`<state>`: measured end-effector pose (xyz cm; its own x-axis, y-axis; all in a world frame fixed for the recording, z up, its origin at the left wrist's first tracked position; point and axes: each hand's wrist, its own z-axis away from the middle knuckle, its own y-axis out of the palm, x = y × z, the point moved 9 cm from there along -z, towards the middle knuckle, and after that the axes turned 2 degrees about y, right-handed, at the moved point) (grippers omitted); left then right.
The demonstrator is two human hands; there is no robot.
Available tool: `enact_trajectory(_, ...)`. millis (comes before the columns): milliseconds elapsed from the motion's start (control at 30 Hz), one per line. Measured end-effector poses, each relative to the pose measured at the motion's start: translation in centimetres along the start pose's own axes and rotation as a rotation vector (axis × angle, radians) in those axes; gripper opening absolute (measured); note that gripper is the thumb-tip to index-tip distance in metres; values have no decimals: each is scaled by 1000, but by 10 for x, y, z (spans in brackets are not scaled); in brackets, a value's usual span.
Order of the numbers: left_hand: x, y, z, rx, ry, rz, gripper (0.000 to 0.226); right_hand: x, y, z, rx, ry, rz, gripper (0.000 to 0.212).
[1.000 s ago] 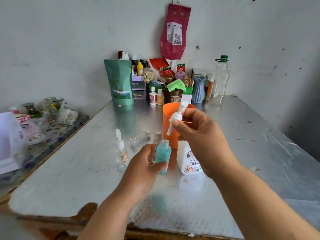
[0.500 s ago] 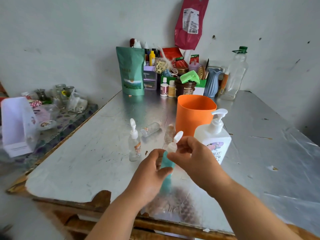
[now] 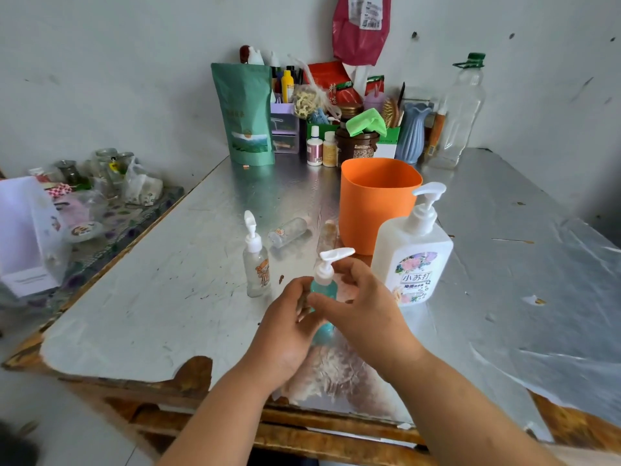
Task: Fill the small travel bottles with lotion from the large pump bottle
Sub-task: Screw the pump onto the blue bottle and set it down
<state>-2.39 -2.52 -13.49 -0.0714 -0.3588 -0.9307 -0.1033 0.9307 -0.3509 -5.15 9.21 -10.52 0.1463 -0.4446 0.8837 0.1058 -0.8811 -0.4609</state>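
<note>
The left hand point(image 3: 285, 326) is gripping the body of 1 upright teal travel bottle point(image 3: 324, 292) near the table's point(image 3: 151, 297) front edge, just left of the large pump bottle point(image 3: 413, 260), while the right hand point(image 3: 363, 307) is pinching its white pump top point(image 3: 325, 269).

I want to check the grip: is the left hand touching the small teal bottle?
Touching. The head view shows the left hand curled round the small teal bottle, with no gap between them.

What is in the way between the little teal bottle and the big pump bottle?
Nothing visible. The teal bottle, held by the left hand and right hand, is close beside the large pump bottle; the orange cup stands behind, not between.
</note>
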Motion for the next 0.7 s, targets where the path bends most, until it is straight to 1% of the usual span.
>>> enact_trajectory(67,-2,-1,1,-5,24,-15,26,-1,3,2,-29,-12,-18,48)
enact_trajectory(133,-2,0,0,-9,33,-16,26,-1,3,3,-65,-31,-36,46)
enact_trajectory(233,-2,-1,1,-16,36,-24,26,4,5,2,-88,-58,-44,39)
enact_trajectory(367,0,0,1,-23,47,-41,24,2,5,-1,-112,-26,-55,27)
enact_trajectory(467,1,1,1,-11,46,-44,24,0,3,-4,-133,7,-85,33)
enact_trajectory(600,-1,2,1,-2,62,-38,28,1,3,-5,-101,15,-83,39)
enact_trajectory(700,2,2,0,-11,42,-35,33,5,-1,-3,-62,-18,-134,34)
